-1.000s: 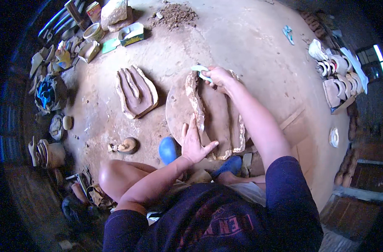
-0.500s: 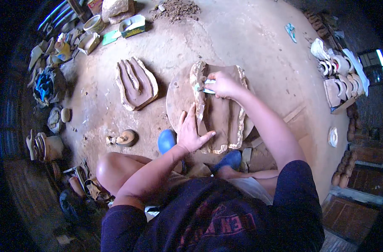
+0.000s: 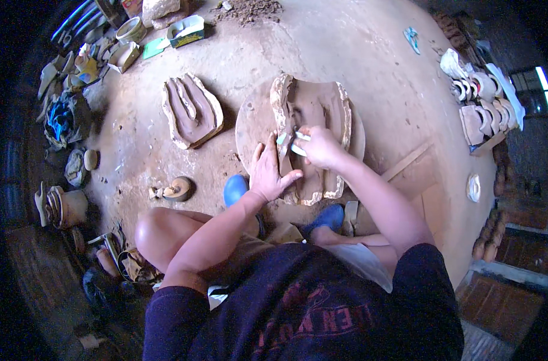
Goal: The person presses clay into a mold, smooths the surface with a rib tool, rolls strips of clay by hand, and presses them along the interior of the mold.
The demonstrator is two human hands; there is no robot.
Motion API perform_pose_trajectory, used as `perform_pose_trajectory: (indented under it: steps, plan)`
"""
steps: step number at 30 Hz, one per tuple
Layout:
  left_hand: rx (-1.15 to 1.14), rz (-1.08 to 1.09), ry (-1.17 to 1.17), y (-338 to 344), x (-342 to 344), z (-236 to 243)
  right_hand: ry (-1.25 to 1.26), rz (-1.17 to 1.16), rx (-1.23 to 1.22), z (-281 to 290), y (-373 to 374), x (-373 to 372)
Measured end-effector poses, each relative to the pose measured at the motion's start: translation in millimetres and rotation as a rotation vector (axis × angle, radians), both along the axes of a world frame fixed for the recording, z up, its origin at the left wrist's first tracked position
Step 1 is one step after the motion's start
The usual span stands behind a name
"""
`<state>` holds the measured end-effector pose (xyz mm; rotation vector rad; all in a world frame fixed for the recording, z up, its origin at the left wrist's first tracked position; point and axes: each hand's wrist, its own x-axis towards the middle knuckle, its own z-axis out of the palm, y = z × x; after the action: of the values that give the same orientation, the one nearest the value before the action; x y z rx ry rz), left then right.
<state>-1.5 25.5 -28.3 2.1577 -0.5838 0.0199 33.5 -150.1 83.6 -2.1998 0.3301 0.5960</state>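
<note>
A plaster mould point(image 3: 280, 97) with a chipped, pale rim lies in front of me on a round board point(image 3: 248, 114). Brown clay point(image 3: 309, 180) lines its long hollows. My right hand point(image 3: 323, 148) is closed around a thin, pale green-white scraper point(image 3: 298, 146), whose edge meets the clay beside the mould's left wall. The grip's underside is hidden. Resting on that left wall, my left hand point(image 3: 267, 173) has its fingers stretched out and its thumb spread toward the hollow; it holds nothing.
A second clay-lined mould point(image 3: 212, 123) lies to the left. Nearer me sits a round wooden tool point(image 3: 178, 189). Blue shoes point(image 3: 235, 191) are on my feet by the board. Boxes point(image 3: 187, 31) and a crumbled clay heap point(image 3: 250, 10) stand far off; curved clay pieces point(image 3: 490, 114) are stacked right.
My right hand has drawn the scraper toward me along the mould's left wall. The left hand stays on the rim. The whole view has shifted slightly.
</note>
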Motion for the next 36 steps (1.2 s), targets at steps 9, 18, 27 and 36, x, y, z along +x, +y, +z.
perform_pose_trajectory:
  steps: [9, 18, 27, 36]
  plan:
    - [-0.015, -0.014, -0.011, 4, 0, -1, -0.125, 0.113, -0.072, -11, 2, -57]
    - [-0.008, -0.068, -0.034, 1, -4, 1, -0.187, 0.324, -0.178, -1, 0, -137]
    - [-0.845, -0.01, 0.495, -4, 1, 53, -0.438, -0.263, 0.029, -21, -38, 2]
    - [-1.424, -0.046, 0.919, 31, 63, 88, -0.278, -0.105, -0.173, -5, 3, 63]
